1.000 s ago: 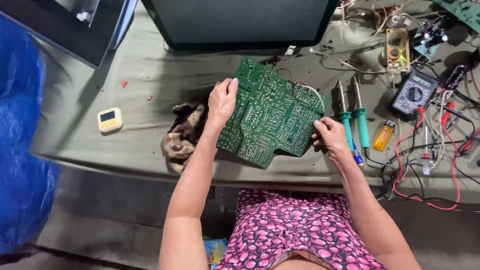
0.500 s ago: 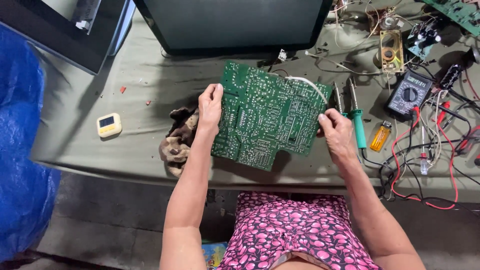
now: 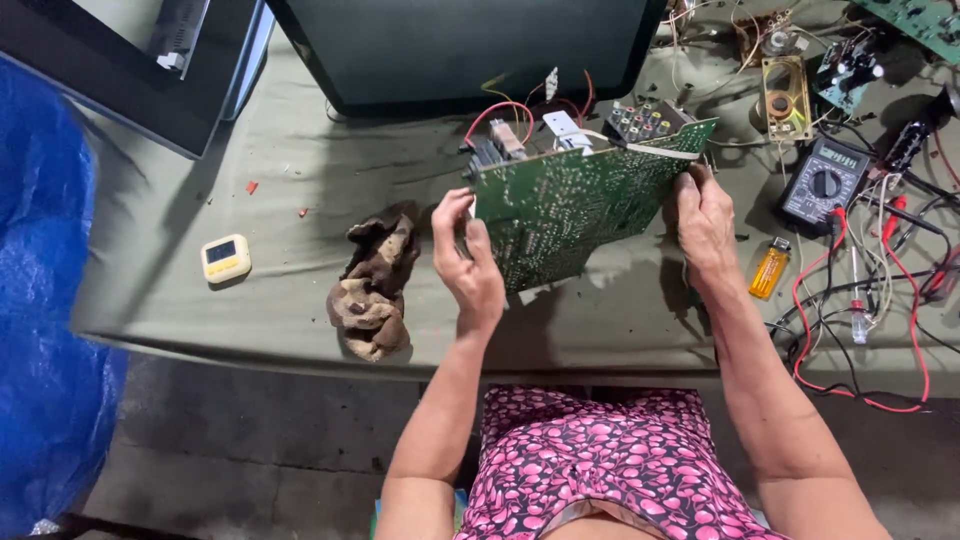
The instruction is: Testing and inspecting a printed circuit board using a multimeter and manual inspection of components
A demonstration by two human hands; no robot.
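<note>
both forearms reach up from the lap over the table [image 3: 250, 300] edge. the left hand [image 3: 470, 265] grips the lower left edge of the green circuit board [image 3: 575, 205], fingers curled round it; the right hand [image 3: 705, 225] clasps its right edge. the board is held tilted up above the table, solder side facing the person, long axis running left to right – rising rightward. a brown rag [image 3: 372, 285] lies just left; a multimeter [image 3: 822, 182] and orange lighter [image 3: 768, 270] sit right.
</note>
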